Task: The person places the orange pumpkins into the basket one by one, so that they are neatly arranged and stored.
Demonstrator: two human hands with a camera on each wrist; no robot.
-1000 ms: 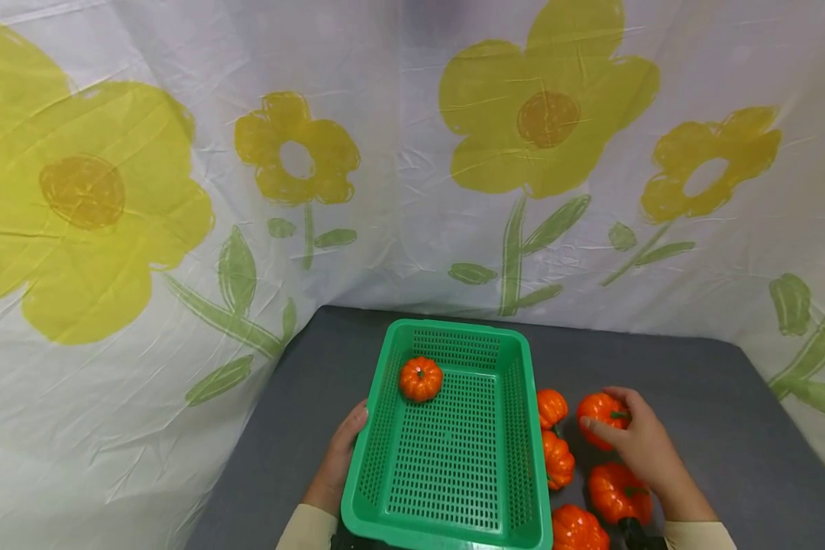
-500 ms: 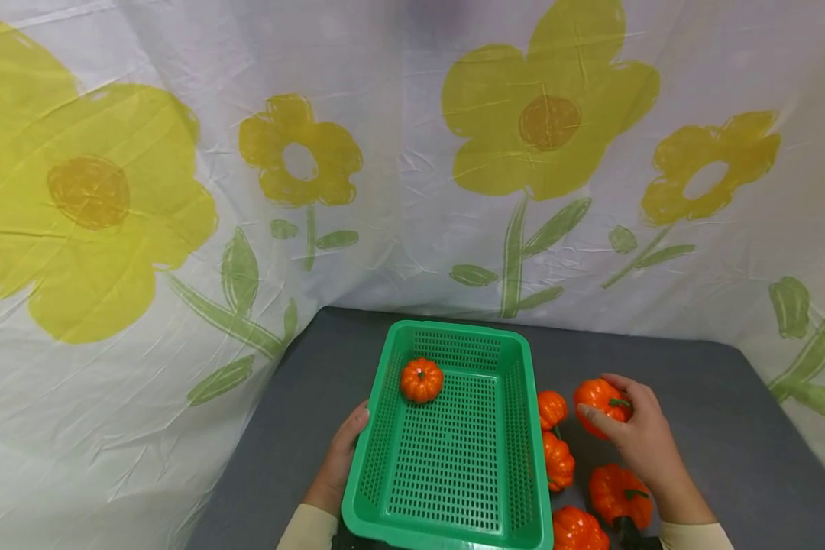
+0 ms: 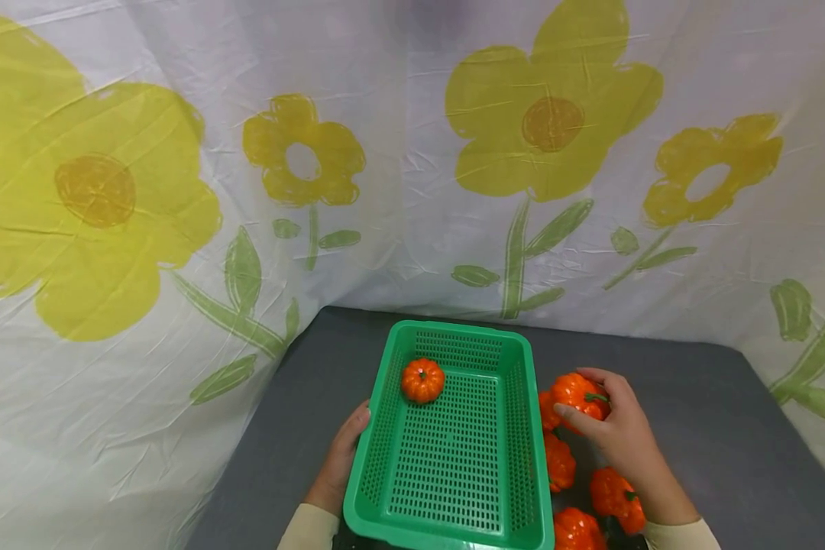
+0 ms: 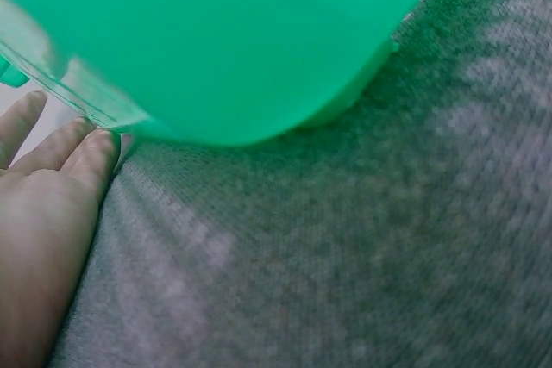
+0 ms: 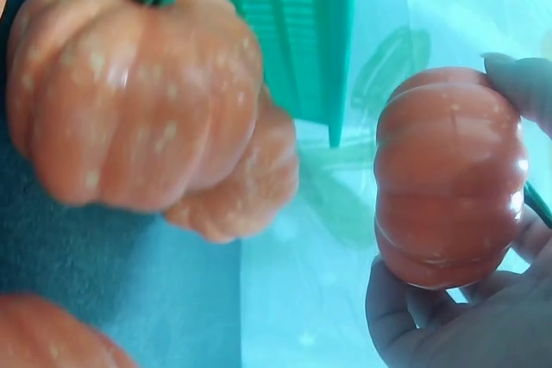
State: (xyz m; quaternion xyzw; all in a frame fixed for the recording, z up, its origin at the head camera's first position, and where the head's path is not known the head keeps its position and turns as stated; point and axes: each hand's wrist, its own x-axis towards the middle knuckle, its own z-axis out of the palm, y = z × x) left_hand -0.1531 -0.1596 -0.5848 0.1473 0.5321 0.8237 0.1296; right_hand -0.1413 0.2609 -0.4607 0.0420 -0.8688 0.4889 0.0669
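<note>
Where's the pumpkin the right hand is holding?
Head view: the held pumpkin, in the right hand, is just right of the green basket, partly hiding another pumpkin beside the basket's right side.

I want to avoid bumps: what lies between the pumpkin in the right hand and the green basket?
In the head view, another pumpkin, partly hidden, shows between the held pumpkin and the basket.

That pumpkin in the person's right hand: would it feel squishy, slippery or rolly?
The pumpkin is probably stiff: no dent shows where the right hand grips it. Its shiny skin could be somewhat slippery. Set on its side and pushed, it might roll, given its rounded shape.
</note>
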